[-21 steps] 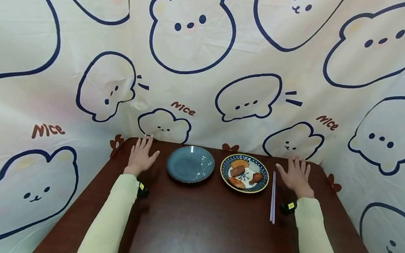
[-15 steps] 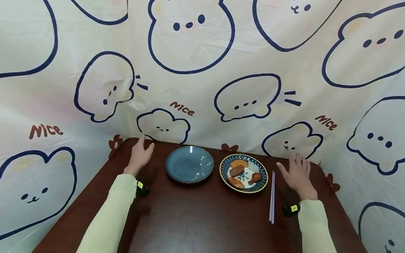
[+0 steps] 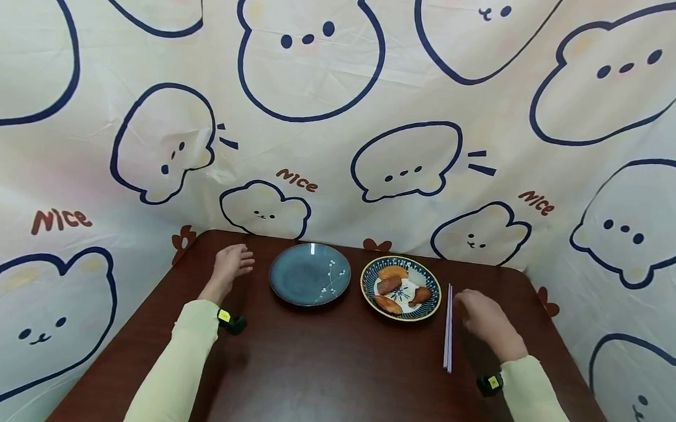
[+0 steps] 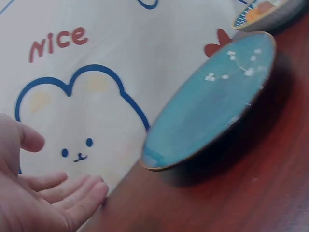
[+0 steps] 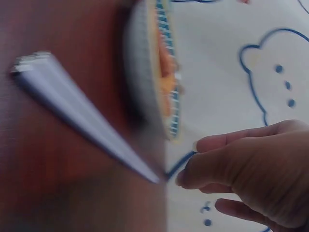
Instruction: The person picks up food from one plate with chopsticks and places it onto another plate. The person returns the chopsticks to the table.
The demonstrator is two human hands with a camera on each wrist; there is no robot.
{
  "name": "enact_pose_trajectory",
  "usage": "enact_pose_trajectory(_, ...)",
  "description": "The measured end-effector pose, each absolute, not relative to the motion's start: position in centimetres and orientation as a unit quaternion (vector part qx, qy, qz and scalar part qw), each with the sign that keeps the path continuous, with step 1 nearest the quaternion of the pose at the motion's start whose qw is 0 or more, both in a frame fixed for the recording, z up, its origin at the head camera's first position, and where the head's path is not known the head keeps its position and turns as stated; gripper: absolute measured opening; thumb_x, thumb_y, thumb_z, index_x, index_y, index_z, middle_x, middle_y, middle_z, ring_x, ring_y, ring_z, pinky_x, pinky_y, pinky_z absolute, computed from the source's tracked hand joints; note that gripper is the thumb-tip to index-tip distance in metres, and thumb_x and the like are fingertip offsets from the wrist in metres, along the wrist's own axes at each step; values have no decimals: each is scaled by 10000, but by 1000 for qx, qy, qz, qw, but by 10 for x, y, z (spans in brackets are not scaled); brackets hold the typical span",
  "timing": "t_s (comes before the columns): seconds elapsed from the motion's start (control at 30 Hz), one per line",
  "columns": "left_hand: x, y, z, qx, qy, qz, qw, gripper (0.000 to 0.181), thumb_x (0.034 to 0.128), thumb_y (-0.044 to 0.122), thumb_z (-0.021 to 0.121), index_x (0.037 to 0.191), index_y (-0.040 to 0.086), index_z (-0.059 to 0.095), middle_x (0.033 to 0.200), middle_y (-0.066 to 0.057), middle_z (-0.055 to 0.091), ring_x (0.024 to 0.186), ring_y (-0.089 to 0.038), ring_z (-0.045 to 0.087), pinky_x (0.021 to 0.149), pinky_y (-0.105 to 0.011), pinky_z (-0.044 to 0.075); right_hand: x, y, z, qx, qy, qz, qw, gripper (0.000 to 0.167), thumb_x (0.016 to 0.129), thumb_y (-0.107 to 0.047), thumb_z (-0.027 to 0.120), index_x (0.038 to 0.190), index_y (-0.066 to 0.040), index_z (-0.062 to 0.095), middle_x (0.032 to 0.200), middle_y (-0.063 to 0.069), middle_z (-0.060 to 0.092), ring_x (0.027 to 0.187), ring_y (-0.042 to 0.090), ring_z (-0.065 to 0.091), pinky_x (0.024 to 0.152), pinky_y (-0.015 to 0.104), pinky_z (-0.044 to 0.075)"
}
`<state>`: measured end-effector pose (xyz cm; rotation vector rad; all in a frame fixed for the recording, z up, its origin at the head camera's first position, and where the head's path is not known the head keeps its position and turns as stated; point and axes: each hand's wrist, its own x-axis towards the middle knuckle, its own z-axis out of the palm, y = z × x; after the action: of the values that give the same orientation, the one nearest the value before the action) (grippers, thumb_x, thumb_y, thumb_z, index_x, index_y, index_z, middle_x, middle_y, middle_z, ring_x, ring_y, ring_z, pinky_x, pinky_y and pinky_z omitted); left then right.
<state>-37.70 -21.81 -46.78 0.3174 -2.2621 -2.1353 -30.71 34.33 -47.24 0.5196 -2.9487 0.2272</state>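
Note:
My left hand (image 3: pixel 228 270) is held beside the left edge of a blue plate (image 3: pixel 304 277) with white blossoms, apart from it and with nothing in its grasp. In the left wrist view its fingers (image 4: pixel 79 200) are relaxed and slightly bent. My right hand (image 3: pixel 490 321) hovers just right of two pale purple chopsticks (image 3: pixel 449 330), which lie side by side. The right wrist view shows its fingers (image 5: pixel 212 166) loosely bent, holding nothing and not touching the chopsticks (image 5: pixel 87 113). Left of them, a patterned plate (image 3: pixel 432 280) carries several food pieces, including a drumstick-like one (image 3: pixel 420 296).
Both plates stand near the back edge of a dark brown table (image 3: pixel 326 380). A pale cloth (image 3: pixel 324 151) printed with cartoon bears hangs behind and along both sides. Each wrist wears a small black camera, such as the left one (image 3: pixel 232 321).
Both hands were spread near the table's back edge. They have drawn back toward the person, fingers bending; the right hand has come down beside the chopsticks. The view has shifted slightly.

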Motion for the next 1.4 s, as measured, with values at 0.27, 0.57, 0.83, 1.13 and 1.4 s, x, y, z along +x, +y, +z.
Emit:
enact_pose_trajectory(0.27, -374, -206, -488, 98, -727, -678, -37, 553, 1091, 202, 342, 1538, -119, 293, 1569, -324, 343, 1428, -434, 396, 1185, -504, 416, -303, 328, -500, 233, -972, 9, 36, 261, 771, 133, 779, 956, -49, 748, 918, 79, 690, 840, 233, 647, 707, 402, 614)
enact_pose_trajectory(0.57, -379, -189, -507, 99, -732, -673, -43, 596, 1080, 161, 370, 1567, -128, 185, 1552, -342, 340, 1413, -427, 430, 1161, -497, 438, -302, 321, -507, 310, -950, -18, 44, 219, 821, 117, 757, 833, -101, 734, 800, 15, 631, 698, 135, 558, 578, 286, 543)
enact_pose_trajectory(0.83, -377, -177, -519, 85, -728, -679, -52, 590, 1079, 99, 390, 1562, -146, 157, 1555, -389, 260, 1407, -484, 400, 1156, -543, 426, -303, 319, -510, 351, -935, -39, 34, 252, 827, 71, 777, 781, -164, 699, 763, -64, 563, 679, 77, 479, 550, 233, 473)
enact_pose_trajectory(1.13, -376, -170, -527, 71, -752, -655, -25, 520, 1029, 1, 450, 1508, -159, 328, 1410, -392, 480, 1276, -483, 543, 930, -386, 615, -302, 322, -511, 370, -927, -54, 11, 228, 814, 48, 803, 858, -169, 747, 816, -66, 609, 744, 86, 543, 618, 263, 561)
enact_pose_trajectory(1.4, -376, -171, -531, 69, -749, -657, -43, 523, 1041, -2, 470, 1523, -140, 318, 1432, -390, 469, 1289, -475, 540, 956, -405, 608, -302, 325, -509, 377, -925, -48, -12, 211, 818, 45, 796, 861, -159, 765, 820, -69, 629, 737, 69, 514, 624, 242, 556)
